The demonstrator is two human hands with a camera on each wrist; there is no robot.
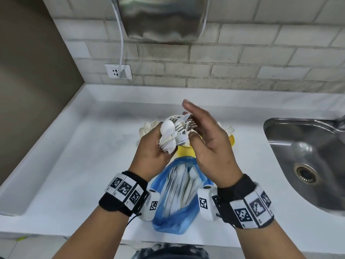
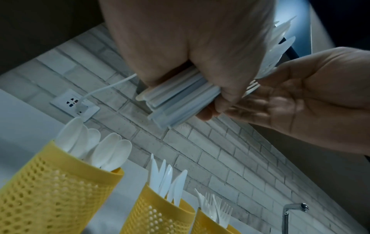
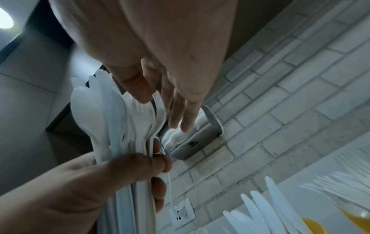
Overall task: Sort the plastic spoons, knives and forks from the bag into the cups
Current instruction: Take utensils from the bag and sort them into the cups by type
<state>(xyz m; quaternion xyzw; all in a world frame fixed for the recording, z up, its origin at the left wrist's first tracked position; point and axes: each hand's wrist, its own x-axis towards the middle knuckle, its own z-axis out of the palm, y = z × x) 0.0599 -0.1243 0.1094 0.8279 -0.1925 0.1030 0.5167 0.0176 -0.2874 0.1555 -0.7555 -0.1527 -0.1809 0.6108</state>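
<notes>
Gripping a mixed bundle of cutlery [image 1: 171,136], the left hand [image 1: 152,152] had its fingers curled round the handles, with spoon bowls, fork tines and knife blades fanned out at the top. The handle ends stuck out below the fist in the left wrist view. The bundle was raised above the table [image 1: 74,165], near the centre of the head view.

The right hand [image 1: 209,144] was held flat with fingers straight, grasping nothing. Its palm faced the bundle from 3 o'clock, and its fingers [image 3: 180,110] lay alongside the fork tines. Whether they touched the tines could not be told.

The blue bag [image 1: 173,219] lay on the table at 6 o'clock of the hands, between the wrists, mouth open, more white cutlery inside.

Three yellow perforated cups stood in a row at 12 o'clock of the bag, mostly hidden by the hands in the head view. From the left wrist view: spoon cup [image 2: 50,190] on the left, knife cup [image 2: 158,213] in the middle, fork cup [image 2: 208,224] on the right. Each held several pieces, working ends up.

A steel sink [image 1: 308,165] sat at 3 o'clock. A wall socket [image 1: 118,71] with a white cable plugged in was at 11 o'clock on the tiled wall.
</notes>
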